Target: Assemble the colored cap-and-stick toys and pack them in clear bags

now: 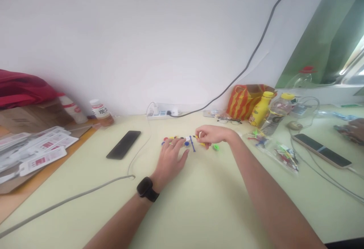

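My left hand [172, 156] lies on the table with its fingers spread, its fingertips over a row of small coloured plastic pieces that they partly hide. Beside its index finger is a small round blue piece [186, 144]. A thin blue plastic stick [192, 144] lies between my two hands. My right hand [209, 134] is bent down with fingers pinched on a small yellow plastic piece [201, 142], mostly covered by the fingers. Just right of that hand sits a round green piece [216, 147].
A black phone [124, 145] lies to the left, near a grey cable [85, 192]. At the back stand a power strip [162, 114], glasses [229, 120] and a yellow bottle [260, 109]. On the right are a plastic bag of parts [280, 152] and another phone [322, 150].
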The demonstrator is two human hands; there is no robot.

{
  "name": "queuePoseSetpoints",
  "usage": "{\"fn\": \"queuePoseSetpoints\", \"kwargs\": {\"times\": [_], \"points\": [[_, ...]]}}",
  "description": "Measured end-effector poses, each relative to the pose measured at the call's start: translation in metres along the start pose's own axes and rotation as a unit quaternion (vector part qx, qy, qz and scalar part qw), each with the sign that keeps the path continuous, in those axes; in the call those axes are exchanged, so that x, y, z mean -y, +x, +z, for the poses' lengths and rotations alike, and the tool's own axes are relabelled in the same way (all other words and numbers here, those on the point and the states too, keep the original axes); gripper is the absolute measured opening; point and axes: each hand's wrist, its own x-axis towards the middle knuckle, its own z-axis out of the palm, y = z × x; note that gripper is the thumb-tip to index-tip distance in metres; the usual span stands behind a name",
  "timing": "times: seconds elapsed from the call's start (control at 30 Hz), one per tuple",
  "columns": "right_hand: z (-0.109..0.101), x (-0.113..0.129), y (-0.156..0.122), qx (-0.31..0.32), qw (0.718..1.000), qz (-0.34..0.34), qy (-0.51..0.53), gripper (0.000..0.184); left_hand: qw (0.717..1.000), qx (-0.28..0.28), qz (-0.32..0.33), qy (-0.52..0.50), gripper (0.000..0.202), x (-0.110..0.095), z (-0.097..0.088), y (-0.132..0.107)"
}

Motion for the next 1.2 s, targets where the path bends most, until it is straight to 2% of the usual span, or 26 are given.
{"fn": "queuePoseSetpoints", "kwargs": {"times": [0.07,0.13,0.27,0.43,0.53,0.67,0.73,0.83,0.93,1.07,1.13,1.2], "points": [[0.004,0.005,0.001,-0.026,0.999,-0.005,0.033,0.014,1.0,-0.005,-0.021,0.01,0.025,0.004,0.001,0.0],[0.007,0.007,0.004,-0.046,0.999,-0.001,0.025,0.015,0.999,0.009,-0.037,0.025,0.021,0.008,0.003,0.0],[0.011,0.005,0.009,-0.08,0.997,0.0,0.0,0.017,0.999,0.031,-0.033,0.025,0.027,0.011,0.006,-0.002],[0.015,0.004,0.016,-0.051,0.997,-0.027,0.056,0.003,0.999,-0.017,-0.031,-0.018,0.033,0.005,0.0,0.001],[0.02,0.011,0.018,-0.027,0.994,-0.054,0.095,0.011,0.994,-0.052,-0.034,-0.087,0.033,0.002,-0.004,0.003],[0.027,0.026,0.018,0.001,0.989,-0.089,0.121,0.013,0.985,-0.071,-0.03,-0.157,0.024,0.001,-0.004,0.003],[0.029,0.03,0.018,-0.002,0.991,-0.082,0.105,0.012,0.981,-0.073,-0.032,-0.176,0.017,0.002,-0.003,0.003],[0.031,0.029,0.021,-0.049,0.995,-0.043,0.07,0.014,0.976,-0.077,-0.053,-0.194,0.007,0.002,-0.005,0.002],[0.029,0.021,0.024,-0.105,0.994,-0.011,0.036,0.024,0.978,-0.041,-0.052,-0.197,0.005,0.002,-0.008,0.0],[0.024,0.005,0.028,-0.123,0.989,0.045,-0.069,0.033,0.99,0.074,-0.016,-0.12,0.007,0.002,-0.011,-0.002],[0.022,-0.001,0.029,-0.126,0.985,0.066,-0.098,0.035,0.994,0.089,-0.012,-0.063,0.01,0.003,-0.01,-0.002],[0.018,-0.007,0.029,-0.137,0.98,0.085,-0.114,0.036,0.997,0.075,-0.015,-0.019,0.011,0.005,-0.009,-0.002]]}}
